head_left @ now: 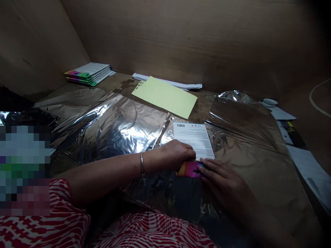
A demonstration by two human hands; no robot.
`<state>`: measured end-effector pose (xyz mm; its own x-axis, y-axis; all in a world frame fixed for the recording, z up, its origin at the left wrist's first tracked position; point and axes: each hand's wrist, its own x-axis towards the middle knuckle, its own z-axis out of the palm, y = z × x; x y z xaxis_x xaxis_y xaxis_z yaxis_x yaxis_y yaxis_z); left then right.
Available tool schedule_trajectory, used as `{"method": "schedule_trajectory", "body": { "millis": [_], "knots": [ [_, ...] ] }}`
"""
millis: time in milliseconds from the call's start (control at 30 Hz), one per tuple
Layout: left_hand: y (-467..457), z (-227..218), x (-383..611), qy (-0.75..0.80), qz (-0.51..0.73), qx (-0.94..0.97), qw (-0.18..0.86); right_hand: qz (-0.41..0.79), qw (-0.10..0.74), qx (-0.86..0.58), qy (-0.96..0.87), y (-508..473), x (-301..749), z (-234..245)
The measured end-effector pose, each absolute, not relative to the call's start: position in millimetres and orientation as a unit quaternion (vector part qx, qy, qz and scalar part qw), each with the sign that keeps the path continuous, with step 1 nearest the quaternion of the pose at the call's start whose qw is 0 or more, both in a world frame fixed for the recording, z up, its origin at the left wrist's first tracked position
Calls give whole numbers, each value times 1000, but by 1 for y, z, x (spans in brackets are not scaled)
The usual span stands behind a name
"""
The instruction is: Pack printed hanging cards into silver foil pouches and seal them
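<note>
A white printed card (pixel 195 137), with small text and a barcode, lies on shiny silver film in front of me. Its near end shows a colourful pink and orange flap (pixel 190 169). My left hand (pixel 178 153), a bangle at its wrist, is curled with closed fingers at the card's near left edge, by the flap's fold. What its fingertips grip is partly hidden. Across from it, my right hand (pixel 224 179) rests its outstretched fingers on the right end of the flap and the card's lower right corner.
A stack of colourful folded cards (pixel 88 73) sits at the back left. Behind the film lie a yellow sheet (pixel 165 96) and white paper strips (pixel 168 82). Silver film (pixel 129 127) covers much of the table. Papers (pixel 310 172) and a dark yellow-marked tool (pixel 293 132) lie at right. Wooden walls enclose the table.
</note>
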<state>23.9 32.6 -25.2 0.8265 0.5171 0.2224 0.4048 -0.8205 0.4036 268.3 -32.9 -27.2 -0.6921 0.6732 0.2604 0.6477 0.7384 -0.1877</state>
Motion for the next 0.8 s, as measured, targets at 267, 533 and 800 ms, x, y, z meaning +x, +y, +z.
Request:
{"method": "schedule_trajectory", "body": {
  "millis": [267, 533, 800],
  "knots": [
    [44, -29, 23, 262, 222, 902, 263, -5, 141, -432, -891, -49, 252, -18],
    [24, -27, 22, 345, 150, 902, 209, 14, 147, -440, -886, -43, 253, -25],
    [18, -34, 15, 367, 153, 898, 187, -26, 169, -452, -876, -26, 254, -30]
  ]
}}
